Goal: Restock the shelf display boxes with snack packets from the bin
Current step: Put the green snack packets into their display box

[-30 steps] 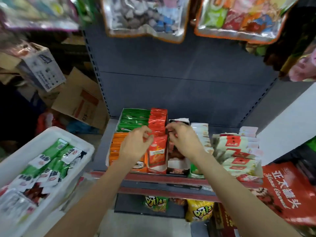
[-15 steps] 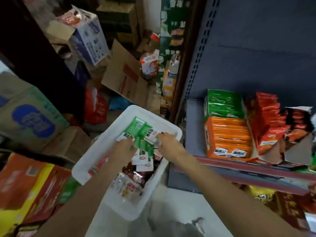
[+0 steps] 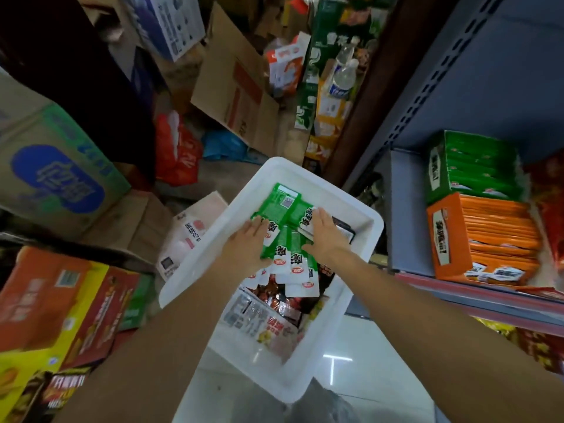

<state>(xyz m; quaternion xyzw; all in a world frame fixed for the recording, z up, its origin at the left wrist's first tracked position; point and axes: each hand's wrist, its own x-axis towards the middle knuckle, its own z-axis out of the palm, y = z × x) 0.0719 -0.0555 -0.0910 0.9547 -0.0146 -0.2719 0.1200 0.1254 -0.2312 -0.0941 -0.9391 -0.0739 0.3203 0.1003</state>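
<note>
A white plastic bin sits low in front of me, holding green snack packets on top of dark and red packets. My left hand lies on the left side of the green bunch. My right hand lies on its right side, thumb spread over a packet. The fingers of both hands look fairly straight and press the packets between them. On the shelf to the right stand a green display box, an orange display box and a red one, all packed with packets.
Cardboard cartons and bags crowd the floor to the left and behind the bin. The shelf's red front edge runs just right of the bin. Glossy floor tile shows below the bin.
Both hands left the shelf boxes and came down into the bin. My view swung left and down. Since half a second ago the hands have spread over the green packets.
</note>
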